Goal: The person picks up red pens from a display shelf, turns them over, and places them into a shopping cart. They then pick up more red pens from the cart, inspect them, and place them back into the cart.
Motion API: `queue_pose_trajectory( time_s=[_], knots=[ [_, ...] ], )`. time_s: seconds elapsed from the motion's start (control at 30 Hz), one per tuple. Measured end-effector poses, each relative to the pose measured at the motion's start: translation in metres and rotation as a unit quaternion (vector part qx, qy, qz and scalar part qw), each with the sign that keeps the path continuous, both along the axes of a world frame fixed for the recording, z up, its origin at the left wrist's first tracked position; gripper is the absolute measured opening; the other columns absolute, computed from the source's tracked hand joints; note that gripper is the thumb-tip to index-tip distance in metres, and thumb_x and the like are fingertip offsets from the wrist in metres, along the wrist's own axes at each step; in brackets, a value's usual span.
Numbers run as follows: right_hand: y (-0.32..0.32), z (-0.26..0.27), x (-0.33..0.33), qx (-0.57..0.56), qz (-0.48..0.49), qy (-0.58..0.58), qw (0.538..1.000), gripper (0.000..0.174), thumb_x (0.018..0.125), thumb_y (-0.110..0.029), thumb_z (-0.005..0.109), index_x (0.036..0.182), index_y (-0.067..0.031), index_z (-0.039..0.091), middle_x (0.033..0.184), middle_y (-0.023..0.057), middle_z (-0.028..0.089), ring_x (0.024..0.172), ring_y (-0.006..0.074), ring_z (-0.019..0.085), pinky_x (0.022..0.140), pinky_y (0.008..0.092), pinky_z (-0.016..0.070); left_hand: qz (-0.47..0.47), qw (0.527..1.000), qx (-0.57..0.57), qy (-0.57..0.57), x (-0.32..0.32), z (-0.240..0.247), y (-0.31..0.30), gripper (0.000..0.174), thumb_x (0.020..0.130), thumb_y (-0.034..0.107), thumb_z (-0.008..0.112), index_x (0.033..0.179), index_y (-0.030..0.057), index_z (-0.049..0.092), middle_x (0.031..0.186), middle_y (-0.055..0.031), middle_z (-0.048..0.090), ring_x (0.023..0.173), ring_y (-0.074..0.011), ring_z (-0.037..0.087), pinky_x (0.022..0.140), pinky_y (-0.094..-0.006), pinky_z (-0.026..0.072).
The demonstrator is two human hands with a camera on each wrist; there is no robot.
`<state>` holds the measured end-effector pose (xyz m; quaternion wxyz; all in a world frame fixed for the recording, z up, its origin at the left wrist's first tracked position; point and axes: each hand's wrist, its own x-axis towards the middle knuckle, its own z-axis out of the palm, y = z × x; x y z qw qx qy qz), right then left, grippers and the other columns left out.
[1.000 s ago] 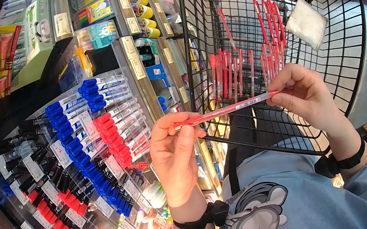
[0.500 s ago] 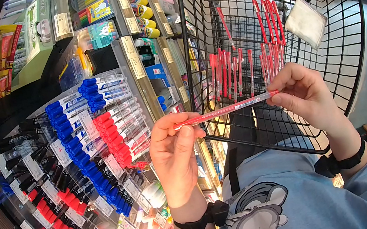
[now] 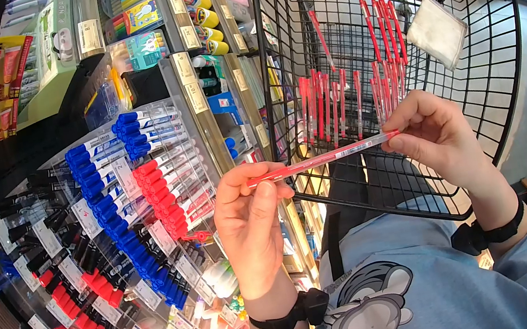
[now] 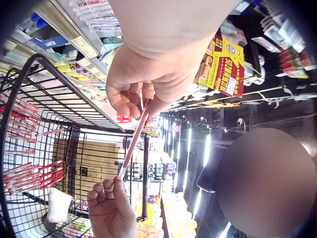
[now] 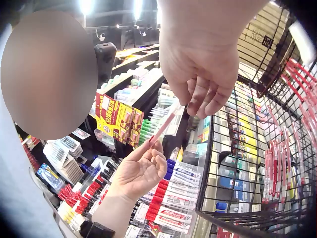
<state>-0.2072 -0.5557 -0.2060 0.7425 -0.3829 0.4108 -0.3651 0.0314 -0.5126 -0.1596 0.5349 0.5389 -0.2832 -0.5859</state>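
almost nothing has changed in the last second. on the left the rack (image 3: pixel 110 191) of blue, red and black markers (image 3: pixel 161 182) looks the same as before. just right of it the left hand (image 3: pixel 249 220) still pinches the left end of the pen (image 3: pixel 322 158), thumb and curled fingers closed on it. the pen, a slim red one, runs nearly level from that hand across to the right hand (image 3: pixel 431 135), whose fingertips pinch its right end. it hangs in the air in front of the near wall of the cart (image 3: pixel 508 72), touching neither rack nor cart.

against the earlier frames, both grips and the pen's tilt match. the whole view has only slid a touch, so the pen's left tip sits a little further left. the red pens (image 3: pixel 330 103) lying in the cart and the white packet (image 3: pixel 436 30) on its far right have not moved relative to the wire.

so the work looks paused: the pen is being held still between both hands, not put down.

the wrist views agree, each showing the pen pinched at both ends.
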Motion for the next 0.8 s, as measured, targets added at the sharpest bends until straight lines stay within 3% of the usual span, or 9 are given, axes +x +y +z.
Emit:
queue_pose_trajectory(
  time_s=[0.47,0.6,0.8],
  knots=[
    [-0.004,0.009,-0.007,0.010,0.051,0.003,0.999,0.011,0.082,0.002,0.062,0.091,0.0005,0.056,0.088,0.0033,0.059,0.083,0.0091,0.058,0.077,0.0227,0.0475,0.062,0.997,0.001,-0.048,-0.015,0.004,0.018,0.018,0.090,0.009,0.053,0.106,0.0012,0.054,0.095,-0.0100,0.061,0.078,-0.0131,0.057,0.073,-0.0264,0.0467],
    [-0.003,0.005,-0.006,0.024,0.069,0.015,0.997,0.012,0.081,0.006,0.060,0.090,-0.0008,0.054,0.087,0.0039,0.060,0.083,0.0096,0.058,0.074,0.0228,0.0465,0.047,0.990,0.104,-0.086,-0.015,0.015,0.035,0.018,0.088,0.006,0.058,0.105,0.0029,0.057,0.093,-0.0034,0.061,0.081,-0.0067,0.054,0.073,-0.0206,0.0428],
    [0.008,0.019,0.014,-0.015,0.105,0.051,0.993,0.009,0.083,0.003,0.055,0.088,-0.0027,0.051,0.080,0.0024,0.057,0.072,0.0078,0.053,0.068,0.0208,0.0428,0.020,0.988,0.095,-0.117,-0.002,0.009,0.087,0.024,0.085,0.006,0.063,0.108,0.0023,0.058,0.093,-0.0027,0.062,0.088,-0.0072,0.056,0.077,-0.0214,0.0455]
  ],
)
